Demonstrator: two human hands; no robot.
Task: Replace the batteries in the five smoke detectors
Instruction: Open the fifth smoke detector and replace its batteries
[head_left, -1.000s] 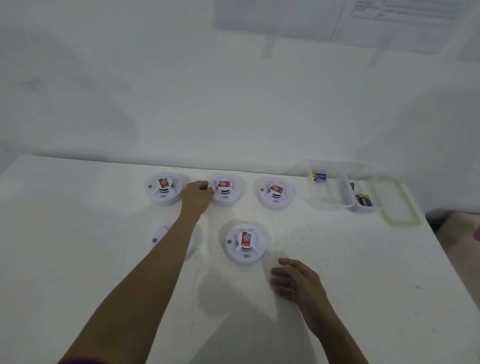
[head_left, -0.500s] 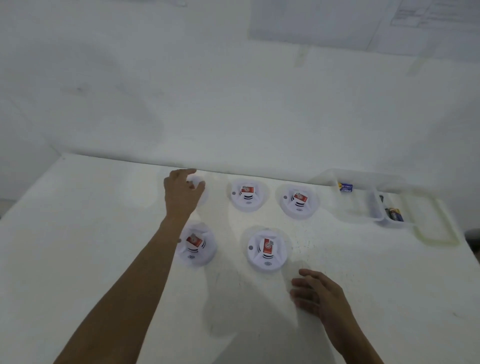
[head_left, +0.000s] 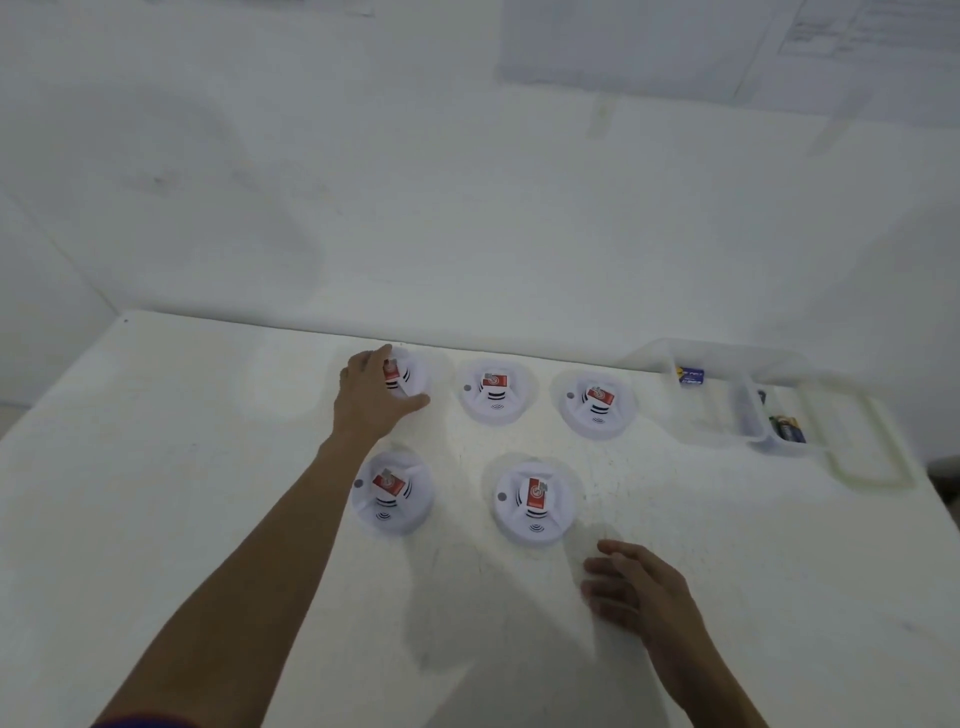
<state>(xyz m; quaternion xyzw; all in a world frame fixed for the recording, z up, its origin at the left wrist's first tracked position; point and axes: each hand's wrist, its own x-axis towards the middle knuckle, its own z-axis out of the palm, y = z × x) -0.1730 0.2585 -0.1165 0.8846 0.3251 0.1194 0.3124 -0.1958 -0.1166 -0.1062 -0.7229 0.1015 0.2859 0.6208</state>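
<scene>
We see only the right half of the upper-left smoke detector (head_left: 410, 376); the left hand (head_left: 371, 400) that grips it covers the rest, and its red label is partly hidden behind the fingers. The left forearm runs off the bottom edge of the frame, where a scrap of sleeve (head_left: 145, 722) is cut short. The right hand (head_left: 639, 587) loses its forearm at the same edge. The printed sheets (head_left: 727, 47) at the upper right are clipped by the top edge, and we cannot read their text. The battery (head_left: 691, 375) lettering in the clear container (head_left: 649, 353) is too small for us to read.
</scene>
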